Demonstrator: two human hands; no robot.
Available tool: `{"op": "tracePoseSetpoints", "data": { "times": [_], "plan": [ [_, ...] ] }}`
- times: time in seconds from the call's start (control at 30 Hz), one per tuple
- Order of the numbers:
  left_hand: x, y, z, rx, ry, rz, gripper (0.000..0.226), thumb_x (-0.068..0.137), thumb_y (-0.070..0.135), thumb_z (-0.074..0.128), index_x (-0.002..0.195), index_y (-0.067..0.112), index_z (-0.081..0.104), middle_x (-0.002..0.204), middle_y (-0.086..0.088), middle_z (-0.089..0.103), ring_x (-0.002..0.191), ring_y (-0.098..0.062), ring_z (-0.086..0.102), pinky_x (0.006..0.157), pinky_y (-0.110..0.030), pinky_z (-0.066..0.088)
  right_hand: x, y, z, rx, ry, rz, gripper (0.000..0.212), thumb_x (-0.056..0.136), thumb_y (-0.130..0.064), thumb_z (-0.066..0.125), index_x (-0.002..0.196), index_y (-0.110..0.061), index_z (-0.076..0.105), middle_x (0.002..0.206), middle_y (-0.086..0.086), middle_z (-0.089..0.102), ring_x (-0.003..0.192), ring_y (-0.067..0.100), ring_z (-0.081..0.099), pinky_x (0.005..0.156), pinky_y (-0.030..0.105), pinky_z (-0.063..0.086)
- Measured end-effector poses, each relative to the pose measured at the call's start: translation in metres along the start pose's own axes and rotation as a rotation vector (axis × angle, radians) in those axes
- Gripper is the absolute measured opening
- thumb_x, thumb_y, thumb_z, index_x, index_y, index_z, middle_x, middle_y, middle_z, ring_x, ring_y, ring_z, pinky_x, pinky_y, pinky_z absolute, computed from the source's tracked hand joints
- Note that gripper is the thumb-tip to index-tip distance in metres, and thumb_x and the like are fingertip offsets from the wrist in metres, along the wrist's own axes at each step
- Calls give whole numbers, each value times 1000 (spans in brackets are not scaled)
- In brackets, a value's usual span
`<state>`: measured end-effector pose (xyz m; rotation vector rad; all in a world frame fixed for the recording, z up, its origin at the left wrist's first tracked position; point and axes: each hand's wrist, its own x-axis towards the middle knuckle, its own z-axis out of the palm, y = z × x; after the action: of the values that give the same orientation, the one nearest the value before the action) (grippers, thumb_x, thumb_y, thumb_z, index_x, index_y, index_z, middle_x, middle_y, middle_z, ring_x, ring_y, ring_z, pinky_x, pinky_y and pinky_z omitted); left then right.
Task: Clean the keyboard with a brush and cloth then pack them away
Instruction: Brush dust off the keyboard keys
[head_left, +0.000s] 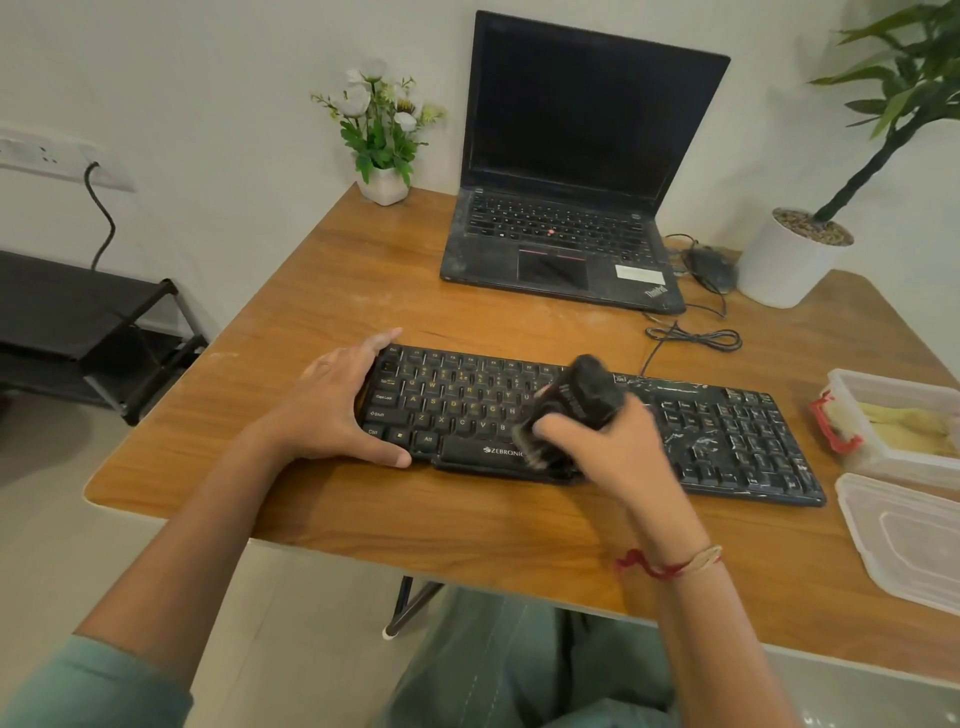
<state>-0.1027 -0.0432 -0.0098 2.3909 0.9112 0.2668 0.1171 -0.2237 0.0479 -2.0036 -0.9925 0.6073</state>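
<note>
A black keyboard (727, 431) lies across the wooden table (363, 275), its right half streaked with white dust. My left hand (337, 405) clasps the keyboard's left end, thumb on the front edge and fingers over the back. My right hand (618, 441) grips a black brush (582, 400), blurred by motion, its bristles down on the keys near the space bar. A yellowish cloth (904, 423) lies inside an open clear plastic box (883, 384) at the right edge of the table.
The box's clear lid (904, 540) lies in front of it. An open black laptop (566, 249) stands behind the keyboard, with a mouse (711, 265) and coiled cable (696, 338) beside it. A white flower pot (384, 184) and a larger potted plant (789, 260) stand at the back.
</note>
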Motion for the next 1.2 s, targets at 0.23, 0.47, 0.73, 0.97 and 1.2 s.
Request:
{"op": "tracePoseSetpoints", "data": {
  "times": [0.23, 0.47, 0.73, 0.97, 1.2],
  "plan": [
    [0, 0, -1, -1, 2, 9, 135, 34, 92, 60, 148, 43, 6, 151, 11, 25, 136, -15, 25, 114, -41, 18, -4, 2, 2, -75, -74, -56, 23, 65, -32, 75, 77, -16, 64, 76, 0, 68, 75, 16, 65, 68, 35, 56],
    [-1, 4, -2, 3, 14, 6, 137, 32, 93, 59, 148, 41, 9, 141, 18, 28, 133, -13, 28, 112, -39, 19, 6, 10, -17, -177, 270, -75, 25, 72, -27, 73, 64, -12, 56, 61, -2, 58, 59, 12, 53, 51, 24, 42],
    [-3, 6, -3, -13, 7, -1, 138, 31, 93, 59, 148, 41, 9, 145, 15, 28, 131, -11, 27, 112, -38, 19, 56, -10, -29, -227, 0, -93, 18, 73, -25, 75, 80, -16, 62, 77, 0, 65, 73, 15, 62, 58, 23, 48],
    [-2, 6, -3, -9, 5, -5, 139, 30, 94, 59, 149, 40, 9, 148, 10, 29, 133, -13, 28, 112, -38, 19, 56, -19, -11, -3, -473, -52, 30, 75, -8, 74, 94, -22, 55, 95, 2, 67, 89, 17, 67, 70, 26, 58],
    [-2, 5, -2, -7, 5, -4, 140, 30, 95, 56, 149, 41, 9, 148, 11, 29, 132, -14, 29, 112, -38, 18, 79, -29, -17, -433, -144, -209, 20, 74, -30, 72, 82, -24, 54, 75, -7, 62, 66, 8, 61, 51, 17, 47]
  ]
}}
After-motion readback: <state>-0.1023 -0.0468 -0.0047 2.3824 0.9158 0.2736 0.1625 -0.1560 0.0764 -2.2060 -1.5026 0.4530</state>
